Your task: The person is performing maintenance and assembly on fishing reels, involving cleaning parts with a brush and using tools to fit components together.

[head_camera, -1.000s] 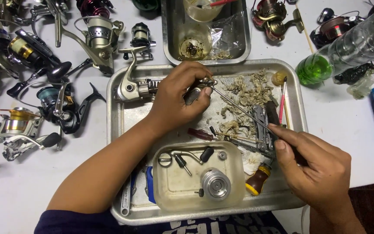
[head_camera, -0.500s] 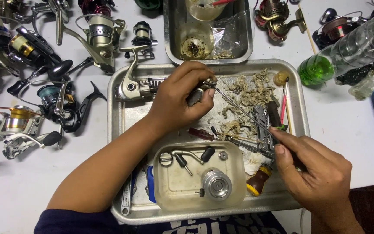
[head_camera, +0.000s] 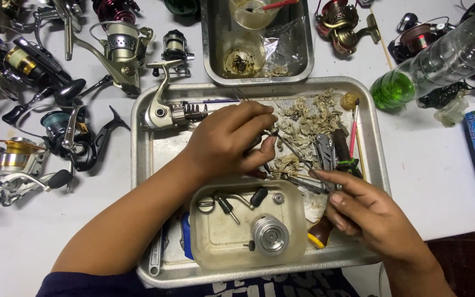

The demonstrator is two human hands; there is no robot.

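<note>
I'm on one head view, looking steeply down from above the hands, close in. My left hand [head_camera: 229,140] and right hand [head_camera: 372,217] sit mid-frame over the metal tray [head_camera: 149,159]; there's no second view to compare.

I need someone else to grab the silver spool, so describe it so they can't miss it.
Start at the large metal tray in the middle of the table. At its near edge sits a clear plastic tub, just below the left hand. The silver spool lies inside: a round, shiny, ridged metal cylinder, far bigger than the small dark screws and knobs beside it.
</note>
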